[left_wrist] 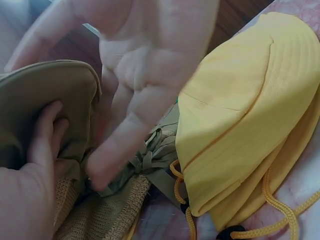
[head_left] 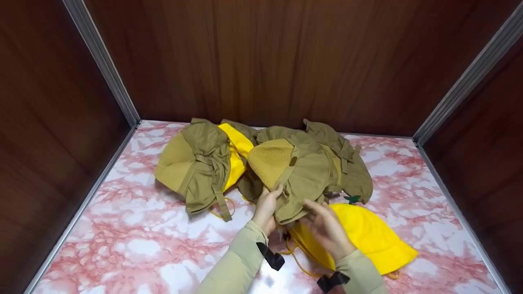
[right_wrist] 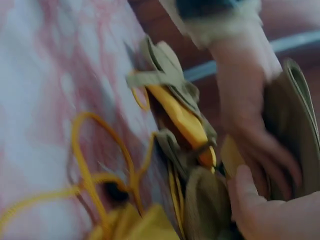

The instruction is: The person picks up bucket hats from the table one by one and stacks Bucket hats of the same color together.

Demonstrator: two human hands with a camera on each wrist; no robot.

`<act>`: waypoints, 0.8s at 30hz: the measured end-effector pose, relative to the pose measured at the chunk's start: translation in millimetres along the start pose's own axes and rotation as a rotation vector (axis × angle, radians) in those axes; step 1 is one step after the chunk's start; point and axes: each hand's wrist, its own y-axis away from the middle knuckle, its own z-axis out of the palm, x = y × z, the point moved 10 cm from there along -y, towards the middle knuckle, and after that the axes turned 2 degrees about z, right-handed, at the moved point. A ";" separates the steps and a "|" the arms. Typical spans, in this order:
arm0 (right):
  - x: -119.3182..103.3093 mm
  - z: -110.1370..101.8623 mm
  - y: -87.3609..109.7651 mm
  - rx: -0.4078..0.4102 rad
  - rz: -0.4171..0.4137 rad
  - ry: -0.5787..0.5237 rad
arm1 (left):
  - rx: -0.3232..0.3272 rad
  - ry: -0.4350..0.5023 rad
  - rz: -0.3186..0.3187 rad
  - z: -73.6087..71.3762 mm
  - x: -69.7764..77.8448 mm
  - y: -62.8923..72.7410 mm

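Observation:
My left hand (head_left: 268,209) grips an olive sun hat (head_left: 304,171) by its lower edge, thumb on the outside. Its crown is tan mesh, and the wide cloth brim droops toward me. In the left wrist view, the fingers (left_wrist: 46,132) of that hand press against the brim's underside. Close to the brim's right edge is my right hand (head_left: 325,226), its fingers extended and blurred; whether they touch the cloth is unclear. Below and behind this hand lies a yellow bucket hat (head_left: 363,232) with a yellow cord and a green sprout on top.
Another olive hat (head_left: 204,167) leans on a yellow hat (head_left: 235,153) at the left. More olive hats (head_left: 347,163) are piled behind the held one. The pink-and-white marbled table (head_left: 143,245) is enclosed by brown wood panels (head_left: 261,61) with grey metal edging.

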 end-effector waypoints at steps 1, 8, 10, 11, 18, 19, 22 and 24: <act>-4.2 -3.3 -1.7 0.002 0.000 -0.010 | 0.000 0.000 -0.001 -0.6 -0.7 0.7; -23.2 -22.7 -12.2 0.021 0.072 -0.116 | -0.046 -0.016 -0.018 -2.7 -3.6 9.5; -28.5 -27.5 -14.2 0.027 0.082 -0.143 | -0.079 -0.022 -0.024 -1.0 -3.7 12.9; -30.7 -29.6 -15.1 0.027 0.087 -0.159 | -0.092 -0.025 -0.028 -0.3 -4.0 14.8; -43.1 -41.3 -18.0 0.038 0.096 -0.254 | -0.159 -0.039 -0.060 6.4 -5.5 26.0; -44.5 -43.0 -18.0 0.042 0.098 -0.270 | -0.167 -0.042 -0.066 7.3 -5.5 27.5; -50.2 -47.0 -17.2 0.032 0.105 -0.327 | -0.194 -0.040 -0.090 9.1 -5.4 31.7; -54.4 -49.4 -15.5 0.016 0.113 -0.370 | -0.207 -0.035 -0.100 9.1 -4.3 33.5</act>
